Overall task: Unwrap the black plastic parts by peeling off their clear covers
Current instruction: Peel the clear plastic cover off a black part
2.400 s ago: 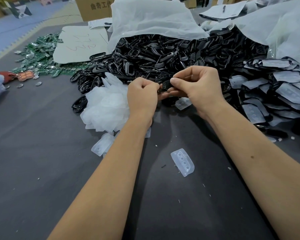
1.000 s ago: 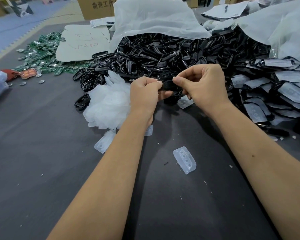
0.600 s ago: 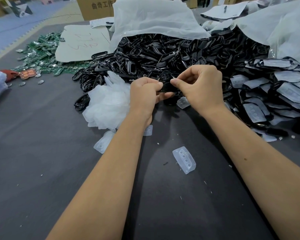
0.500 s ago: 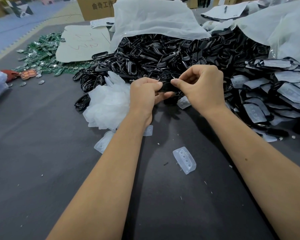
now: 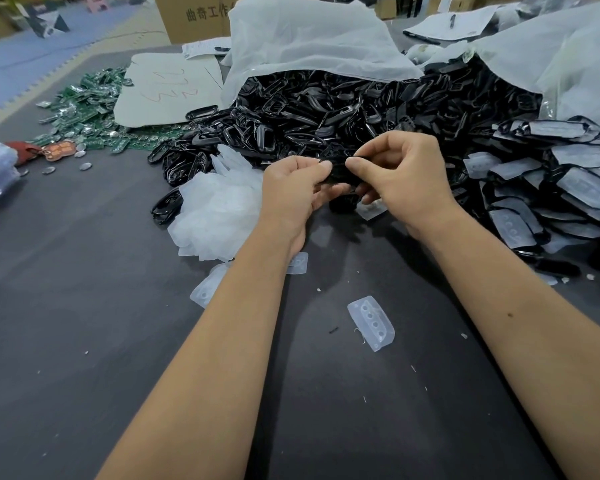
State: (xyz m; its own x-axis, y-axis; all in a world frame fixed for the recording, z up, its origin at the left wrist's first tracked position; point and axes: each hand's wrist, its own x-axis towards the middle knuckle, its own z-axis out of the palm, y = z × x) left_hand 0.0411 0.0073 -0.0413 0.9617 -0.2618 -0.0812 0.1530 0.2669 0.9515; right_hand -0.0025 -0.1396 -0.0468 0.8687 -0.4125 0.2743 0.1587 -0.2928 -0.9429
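My left hand (image 5: 293, 195) and my right hand (image 5: 404, 183) hold one small black plastic part (image 5: 338, 174) between them, just above the dark table (image 5: 84, 323). Both pinch it with thumb and forefinger; whether a clear cover is on it is hidden by my fingers. A big heap of bare black parts (image 5: 326, 112) lies behind my hands. To the right lie several black parts with clear covers (image 5: 568, 188). A mound of peeled clear covers (image 5: 219, 206) sits left of my left hand. One loose clear cover (image 5: 371, 322) lies between my forearms.
White plastic bags (image 5: 309, 39) drape over the heaps at the back. Green circuit boards (image 5: 84, 112) and a pale cardboard sheet (image 5: 167, 88) lie at the back left. A cardboard box (image 5: 191, 15) stands behind. Further clear covers (image 5: 207, 291) lie under my left forearm.
My hands stay together on the black part, with only small shifts of the fingers. The heaps and the loose covers have not moved.
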